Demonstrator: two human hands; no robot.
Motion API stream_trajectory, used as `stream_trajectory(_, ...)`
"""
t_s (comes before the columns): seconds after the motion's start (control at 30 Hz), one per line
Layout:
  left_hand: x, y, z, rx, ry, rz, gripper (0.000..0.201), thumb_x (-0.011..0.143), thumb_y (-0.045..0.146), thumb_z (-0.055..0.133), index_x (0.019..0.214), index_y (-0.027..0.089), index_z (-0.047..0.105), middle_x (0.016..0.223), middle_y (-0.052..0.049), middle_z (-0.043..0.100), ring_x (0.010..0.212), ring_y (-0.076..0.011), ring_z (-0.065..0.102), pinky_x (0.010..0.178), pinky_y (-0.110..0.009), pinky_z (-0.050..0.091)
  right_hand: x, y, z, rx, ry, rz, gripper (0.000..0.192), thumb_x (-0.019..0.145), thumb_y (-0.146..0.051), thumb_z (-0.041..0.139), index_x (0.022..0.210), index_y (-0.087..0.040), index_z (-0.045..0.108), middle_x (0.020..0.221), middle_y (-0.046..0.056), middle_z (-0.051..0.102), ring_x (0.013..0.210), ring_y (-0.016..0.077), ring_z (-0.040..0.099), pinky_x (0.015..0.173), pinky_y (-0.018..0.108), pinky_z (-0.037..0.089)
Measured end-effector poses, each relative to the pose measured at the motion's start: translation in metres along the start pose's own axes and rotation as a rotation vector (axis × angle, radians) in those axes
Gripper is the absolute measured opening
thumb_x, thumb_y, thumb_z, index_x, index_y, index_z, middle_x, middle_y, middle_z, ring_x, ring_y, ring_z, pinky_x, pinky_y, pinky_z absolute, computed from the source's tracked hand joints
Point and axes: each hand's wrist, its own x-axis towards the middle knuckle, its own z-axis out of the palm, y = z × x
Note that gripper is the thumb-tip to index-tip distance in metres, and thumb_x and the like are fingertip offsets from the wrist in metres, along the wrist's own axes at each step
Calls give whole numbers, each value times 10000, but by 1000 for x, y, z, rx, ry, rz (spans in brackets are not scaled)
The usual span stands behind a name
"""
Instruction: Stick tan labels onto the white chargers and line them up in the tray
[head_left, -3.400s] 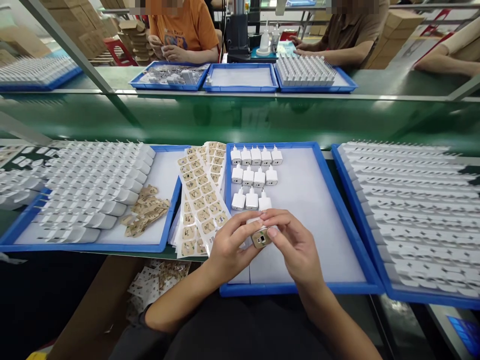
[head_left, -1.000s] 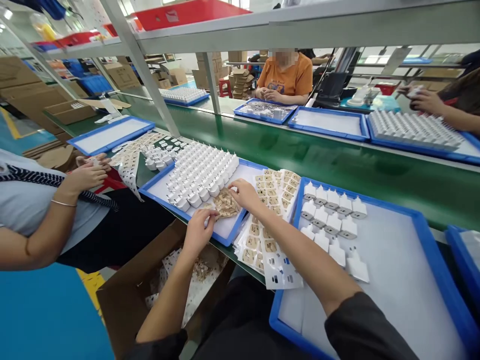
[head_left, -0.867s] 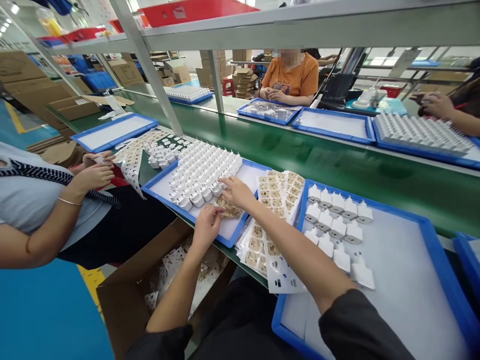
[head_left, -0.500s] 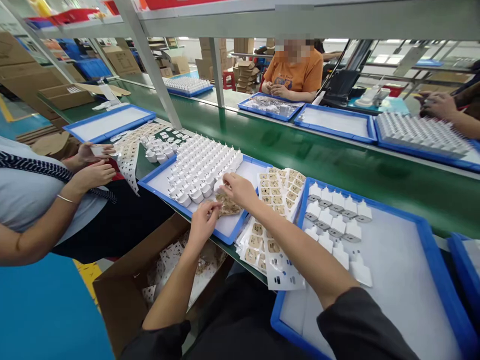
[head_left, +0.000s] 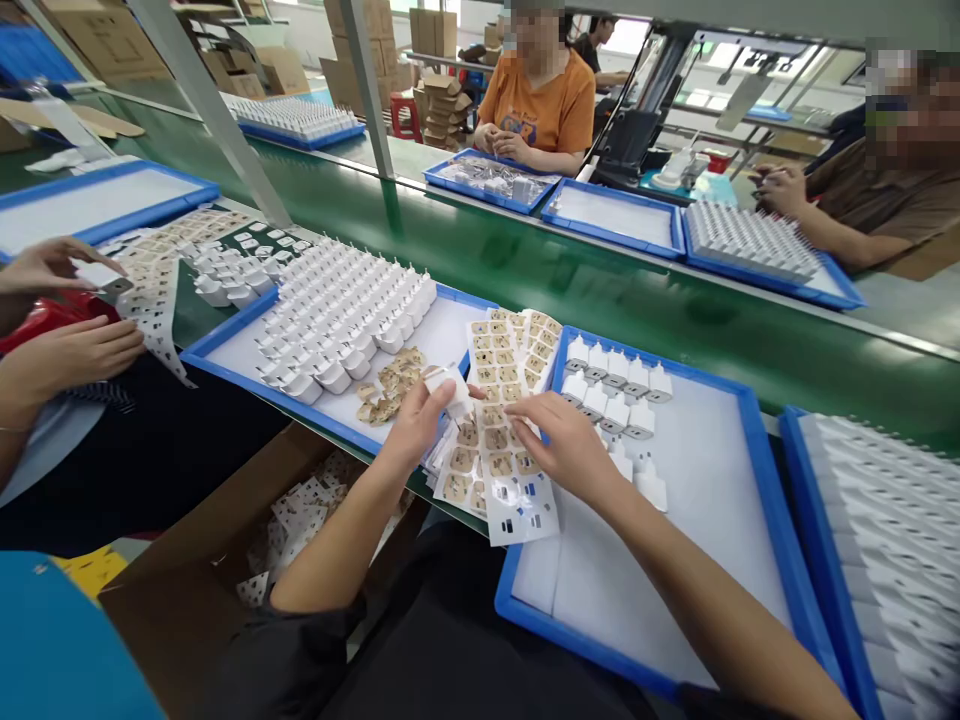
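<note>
We hold a white charger plug (head_left: 452,388) in our left hand (head_left: 417,422), fingers closed on it above the sticker sheets (head_left: 495,430). It looks light, rigid and smooth-sided; best gripped across its flat faces. Our right hand (head_left: 564,445) rests on the sheets, fingertips pressed to a label, not visibly gripping anything. Both forearms angle in, hands near but apart.

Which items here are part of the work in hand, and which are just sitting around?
In hand:
- left hand, grip shut on a white charger plug
- right hand, fingertips on the sticker sheet
- middle blue tray with a few finished plugs

Lying about:
- left tray of plugs
- peeled backing scraps
- cardboard box of used sheets
- right tray
</note>
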Motion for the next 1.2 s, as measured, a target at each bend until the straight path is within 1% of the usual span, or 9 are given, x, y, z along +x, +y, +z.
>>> stream_trajectory(0.1, -3, 4, 7, 363, -240, 16, 484, 918, 597, 513, 1076, 166, 665, 1092, -96, 727, 913, -240, 677, 809, -309, 509, -38, 6, -1, -196, -92, 153, 184, 986, -281, 534, 1073, -187, 667, 1029, 107, 706, 949, 274, 616, 799, 412, 457)
stream_trajectory(0.17, -4, 5, 14, 529, -366, 34, 465, 924, 568, 520, 1169, 190, 633, 1169, -97, 699, 1025, -271, 661, 879, -332, 499, -55, 6, 4, -307, -119, 186, 295, 962, -393, 585, 1143, -170, 655, 1127, 139, 680, 1019, 311, 587, 836, 445, 427)
stream_trajectory(0.27, -6, 6, 27, 635, -484, 72, 466, 938, 533, 518, 1262, 202, 568, 1246, -103, 663, 1131, -287, 622, 987, -369, 462, -67, 2, 13, -373, -139, 207, 482, 905, -503, 649, 1231, -150, 621, 1200, 155, 654, 1089, 340, 546, 878, 463, 391)
stream_trajectory(0.4, -8, 7, 38, 666, -574, 62, 415, 959, 502, 498, 1240, 202, 561, 1228, -99, 662, 1119, -268, 624, 980, -355, 461, -73, -1, 12, -355, -138, 223, 485, 898, -498, 662, 1241, -158, 616, 1173, 135, 670, 1096, 332, 534, 891, 460, 362)
stream_trajectory(0.53, -10, 6, 46, 682, -637, 71, 348, 963, 485, 496, 1147, 208, 599, 1175, -82, 667, 1085, -257, 629, 945, -338, 474, -81, 2, 6, -260, -119, 233, 327, 927, -413, 647, 1163, -188, 649, 1165, 101, 690, 1079, 303, 547, 873, 439, 356)
stream_trajectory(0.67, -11, 2, 51, 733, -664, 98, 321, 965, 474, 496, 1118, 209, 593, 1107, -72, 668, 1042, -247, 624, 905, -326, 472, -86, 7, 7, -213, -58, 185, 158, 981, -249, 564, 1088, -204, 671, 1131, 71, 728, 1099, 277, 567, 895, 442, 331)
stream_trajectory(0.73, -10, 1, 52, 776, -652, 81, 334, 963, 494, 486, 1089, 202, 590, 1041, -69, 666, 980, -248, 630, 850, -325, 478, -87, 10, 7, -193, -43, 157, 156, 989, -212, 544, 1067, -215, 680, 1121, 56, 740, 1118, 273, 567, 912, 443, 324)
stream_trajectory(0.97, -11, -1, 48, 815, -626, -2, 324, 952, 517, 484, 1010, 204, 549, 950, -55, 665, 871, -242, 636, 741, -309, 468, -85, 17, 4, -186, -58, 84, 172, 982, -234, 578, 1113, -216, 688, 1133, 52, 745, 1164, 286, 568, 932, 440, 336)
stream_trajectory(1.2, -9, -4, 49, 881, -604, -2, 339, 958, 540, 456, 925, 209, 519, 857, -38, 624, 792, -228, 606, 697, -305, 440, -82, 24, 9, -176, -9, 23, 146, 971, -228, 602, 1062, -224, 716, 1095, 38, 756, 1147, 274, 583, 911, 425, 355)
